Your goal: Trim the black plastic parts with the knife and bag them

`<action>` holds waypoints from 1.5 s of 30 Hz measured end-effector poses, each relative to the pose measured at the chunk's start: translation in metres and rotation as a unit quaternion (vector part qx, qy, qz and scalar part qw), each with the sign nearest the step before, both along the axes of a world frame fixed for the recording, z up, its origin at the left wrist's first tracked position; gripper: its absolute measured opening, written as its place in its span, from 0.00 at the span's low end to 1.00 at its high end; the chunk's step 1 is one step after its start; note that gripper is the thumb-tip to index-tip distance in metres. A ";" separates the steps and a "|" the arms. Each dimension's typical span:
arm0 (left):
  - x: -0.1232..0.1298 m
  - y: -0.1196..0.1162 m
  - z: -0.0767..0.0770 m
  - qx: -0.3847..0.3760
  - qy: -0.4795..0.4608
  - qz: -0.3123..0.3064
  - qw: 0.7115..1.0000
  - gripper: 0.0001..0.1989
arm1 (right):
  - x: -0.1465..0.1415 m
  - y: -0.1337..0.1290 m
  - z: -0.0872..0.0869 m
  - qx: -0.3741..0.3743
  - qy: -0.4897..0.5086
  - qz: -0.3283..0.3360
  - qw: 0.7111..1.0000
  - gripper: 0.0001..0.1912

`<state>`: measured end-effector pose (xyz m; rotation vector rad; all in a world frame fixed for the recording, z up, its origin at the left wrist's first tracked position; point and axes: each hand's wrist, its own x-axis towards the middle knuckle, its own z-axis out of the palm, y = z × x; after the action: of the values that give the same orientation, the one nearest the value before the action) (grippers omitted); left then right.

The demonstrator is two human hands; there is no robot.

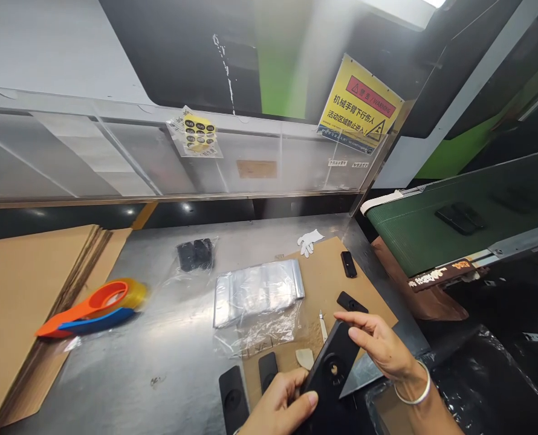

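Note:
My left hand point(283, 400) is closed on the lower left side of a long black plastic part point(320, 373), with the thumb across its face. The part is tilted and has a round recess with a hole in it. At its upper end my right hand point(382, 345) grips the edge between thumb and fingers. Close by on the cardboard sheet point(330, 260) lie a thin craft knife point(323, 326), a pale flat scrap point(304, 358) and black parts point(349, 264). More black parts point(233, 396) lie left of my left hand.
A stack of clear plastic bags point(257, 290) lies mid-table, with a white glove point(309, 240) behind. Leftward are an orange-and-blue tape dispenser point(92, 308) and cardboard sheets point(24, 302). A green conveyor belt point(409, 226) carries black parts on the right. A clear panel point(223, 175) stands behind.

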<state>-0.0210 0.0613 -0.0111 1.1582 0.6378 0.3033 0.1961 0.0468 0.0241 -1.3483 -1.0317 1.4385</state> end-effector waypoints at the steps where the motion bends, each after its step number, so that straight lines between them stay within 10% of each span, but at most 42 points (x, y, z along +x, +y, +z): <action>1: 0.001 -0.003 0.000 0.036 0.023 0.007 0.999 0.19 | -0.003 0.000 -0.003 0.005 -0.010 -0.008 1.000 0.18; 8: 0.007 -0.018 -0.009 0.090 0.095 0.041 0.991 0.18 | -0.021 0.000 -0.023 -0.017 -0.001 -0.119 0.993 0.16; 14: 0.000 -0.010 -0.004 -0.028 0.016 0.053 0.998 0.20 | -0.006 -0.009 -0.019 -0.035 0.038 -0.021 0.998 0.20; 21: 0.006 -0.020 -0.011 0.098 0.116 0.020 0.988 0.21 | -0.026 -0.002 -0.020 -0.047 0.027 -0.157 0.986 0.18; 30: -0.004 -0.011 -0.015 -0.093 0.011 0.048 0.994 0.21 | -0.017 -0.010 -0.009 -0.076 0.122 -0.118 0.983 0.22; 45: 0.007 -0.021 -0.017 0.019 0.060 0.057 0.996 0.21 | -0.032 -0.011 -0.023 -0.006 -0.129 -0.093 0.987 0.18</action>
<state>-0.0139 0.0402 -0.0280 1.1851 0.8088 0.3459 0.1642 0.0361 0.0013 -1.6239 -1.0309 1.1555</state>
